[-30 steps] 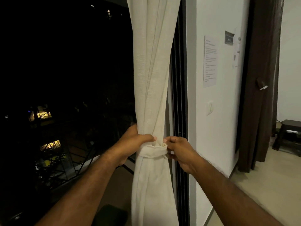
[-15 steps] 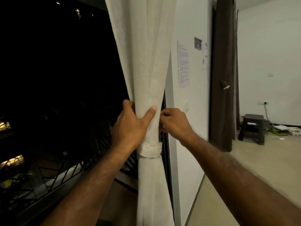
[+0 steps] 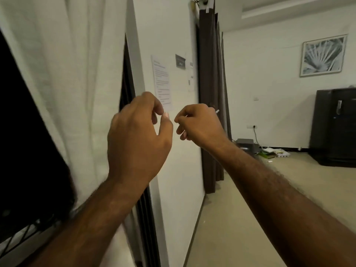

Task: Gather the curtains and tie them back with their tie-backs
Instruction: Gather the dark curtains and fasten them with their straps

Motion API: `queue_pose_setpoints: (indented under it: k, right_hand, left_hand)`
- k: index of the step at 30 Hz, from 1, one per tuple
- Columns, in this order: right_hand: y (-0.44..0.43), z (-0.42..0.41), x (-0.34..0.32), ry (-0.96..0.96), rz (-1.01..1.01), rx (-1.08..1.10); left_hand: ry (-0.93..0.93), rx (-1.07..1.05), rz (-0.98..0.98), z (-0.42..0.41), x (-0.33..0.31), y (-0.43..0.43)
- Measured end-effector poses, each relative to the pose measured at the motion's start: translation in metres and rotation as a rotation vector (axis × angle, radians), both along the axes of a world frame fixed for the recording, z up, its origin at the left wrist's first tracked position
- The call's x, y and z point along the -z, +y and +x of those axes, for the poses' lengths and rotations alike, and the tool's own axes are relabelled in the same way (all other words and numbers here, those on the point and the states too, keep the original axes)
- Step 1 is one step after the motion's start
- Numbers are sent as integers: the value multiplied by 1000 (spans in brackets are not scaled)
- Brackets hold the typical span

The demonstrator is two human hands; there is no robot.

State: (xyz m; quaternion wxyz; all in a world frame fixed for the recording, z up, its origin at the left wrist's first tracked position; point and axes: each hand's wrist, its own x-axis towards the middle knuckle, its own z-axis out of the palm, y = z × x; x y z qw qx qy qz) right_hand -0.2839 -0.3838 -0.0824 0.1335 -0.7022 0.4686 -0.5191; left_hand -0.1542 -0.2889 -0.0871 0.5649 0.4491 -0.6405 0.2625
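Note:
The cream curtain (image 3: pixel 73 78) hangs gathered at the left, in front of the dark window; its tie-back is hidden behind my left arm. My left hand (image 3: pixel 137 139) is raised in front of the white wall, off the curtain, fingers loosely curled and apart, holding nothing. My right hand (image 3: pixel 198 124) hovers beside it to the right, fingers half curled, also empty. A dark brown curtain (image 3: pixel 211 93) hangs gathered further along the wall, with a small tie or clip showing just behind my right hand.
A printed notice (image 3: pixel 162 83) and a small dark plaque (image 3: pixel 180 62) are fixed to the white wall. A black cabinet (image 3: pixel 336 126) stands at the far right under a framed picture (image 3: pixel 323 54). A low stool (image 3: pixel 246 143), cable and small clutter lie on the beige floor.
Both hands have let go of the cream curtain and risen in front of the wall. My view has swung right and up, into the room.

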Motion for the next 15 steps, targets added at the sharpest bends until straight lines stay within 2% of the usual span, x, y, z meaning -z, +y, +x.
queue_pose_setpoints:
  k: [6,15]
  right_hand:
    - [-73,-83,-4,91,-80,178]
    - [-190,-188,7,131,-93,310]
  left_hand:
    - [120,12,374,-62,5,-105]
    - [134,50,510,-150,17,-257]
